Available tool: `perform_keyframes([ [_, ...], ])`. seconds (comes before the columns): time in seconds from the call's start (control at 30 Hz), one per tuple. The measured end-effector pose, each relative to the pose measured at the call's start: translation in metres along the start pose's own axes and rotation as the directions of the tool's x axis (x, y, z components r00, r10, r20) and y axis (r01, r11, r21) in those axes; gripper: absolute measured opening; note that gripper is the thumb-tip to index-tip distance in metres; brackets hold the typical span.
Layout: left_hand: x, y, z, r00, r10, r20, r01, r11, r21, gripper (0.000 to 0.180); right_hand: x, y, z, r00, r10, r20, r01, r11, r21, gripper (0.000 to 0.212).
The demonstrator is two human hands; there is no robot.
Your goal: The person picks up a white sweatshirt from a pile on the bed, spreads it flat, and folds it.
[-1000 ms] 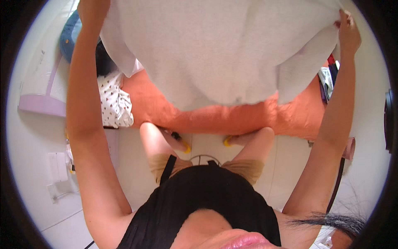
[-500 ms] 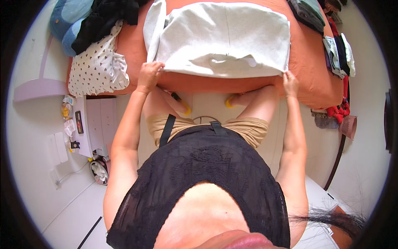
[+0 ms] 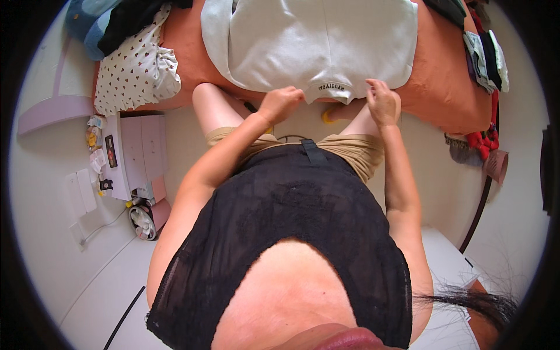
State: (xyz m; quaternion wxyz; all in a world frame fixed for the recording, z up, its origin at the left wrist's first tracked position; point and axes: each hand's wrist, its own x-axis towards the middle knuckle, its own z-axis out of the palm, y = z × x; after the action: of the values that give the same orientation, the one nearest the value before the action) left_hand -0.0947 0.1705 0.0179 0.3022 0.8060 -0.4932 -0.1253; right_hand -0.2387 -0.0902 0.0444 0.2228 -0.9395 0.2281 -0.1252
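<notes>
A white top (image 3: 326, 46) lies spread on the bed, its collar flap with dark lettering hanging over the near edge. On the left of that flap is my left hand (image 3: 282, 105), its fingers curled and pinched together at the fabric's edge. To the flap's right, my right hand (image 3: 383, 104) has its fingers apart, close to the top's near edge, with nothing seen between them. A long folded strip of the top, perhaps a sleeve, runs along its left side. The top's far end is cut off by the picture's upper edge.
An orange sheet (image 3: 443, 81) covers the bed. At its left lie a white heart-patterned cloth (image 3: 137, 76) and dark clothes (image 3: 131, 26); folded clothes (image 3: 481, 61) lie at the far right. A lilac drawer cabinet (image 3: 143, 146) and a small fan (image 3: 142, 223) stand to my left.
Both hands have let go of the top's near corners and moved inward toward its middle. The collar flap with lettering now shows at the near edge, where the edge was folded before.
</notes>
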Motion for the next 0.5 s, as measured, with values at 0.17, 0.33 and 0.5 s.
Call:
perform_keyframes([
  [0.17,-0.004,0.003,0.049,0.959,-0.156,0.238,0.176,0.982,-0.063,0.020,-0.017,-0.016,0.033,0.995,-0.035,0.092,0.029,0.997,0.065,0.015],
  [0.33,-0.019,-0.028,0.052,0.910,-0.291,0.294,0.303,0.953,0.007,0.034,-0.030,-0.011,0.061,0.965,0.028,0.262,-0.003,0.996,-0.094,0.020],
  [0.5,-0.026,-0.053,0.026,0.948,-0.269,-0.170,0.291,0.949,0.123,0.025,-0.032,-0.008,0.076,0.888,0.154,0.434,-0.159,0.987,-0.025,0.025],
])
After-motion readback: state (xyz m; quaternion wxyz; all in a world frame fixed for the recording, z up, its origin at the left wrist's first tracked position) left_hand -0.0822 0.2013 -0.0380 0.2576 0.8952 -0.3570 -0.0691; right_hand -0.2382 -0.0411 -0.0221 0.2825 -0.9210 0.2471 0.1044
